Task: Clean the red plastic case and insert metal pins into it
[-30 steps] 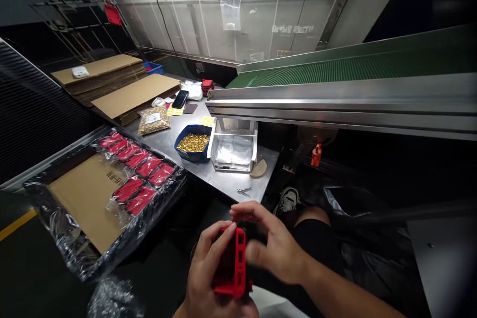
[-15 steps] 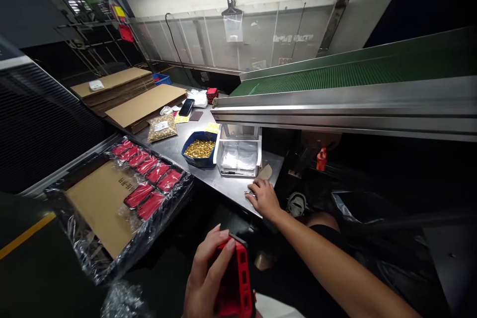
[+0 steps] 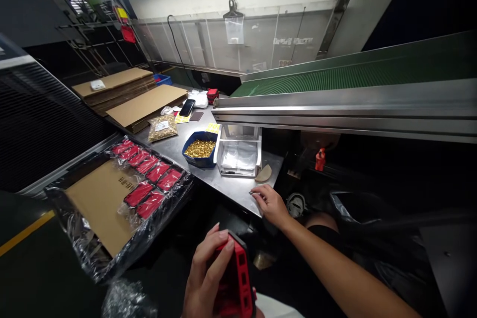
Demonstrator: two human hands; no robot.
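My left hand (image 3: pixel 209 269) grips a red plastic case with a black edge (image 3: pixel 244 278), low in front of me. Square openings run down the case's side, and its inside faces me. At the table's front corner, my right hand (image 3: pixel 272 204) has thumb and fingertips pinched round a small dark thing (image 3: pixel 251 193), too small to name. Just behind that hand lies a tan rounded piece (image 3: pixel 264 174). A clear-fronted bin (image 3: pixel 238 156) with plastic bags in it stands on the metal table (image 3: pixel 233 189). Beside it is a blue tray (image 3: pixel 199 161) of small brass-coloured parts.
Red pieces in clear wrap (image 3: pixel 151 203) line one side of a carton (image 3: pixel 100 208) at left. A bag of brass parts (image 3: pixel 163 127), a phone (image 3: pixel 187 108) and cardboard sheets (image 3: pixel 147 102) sit farther back. The green conveyor (image 3: pixel 316 79) rises to the right.
My right hand has drawn slightly right and back from the tan piece, its fingertips still pinched. My left hand keeps the red case in nearly the same place.
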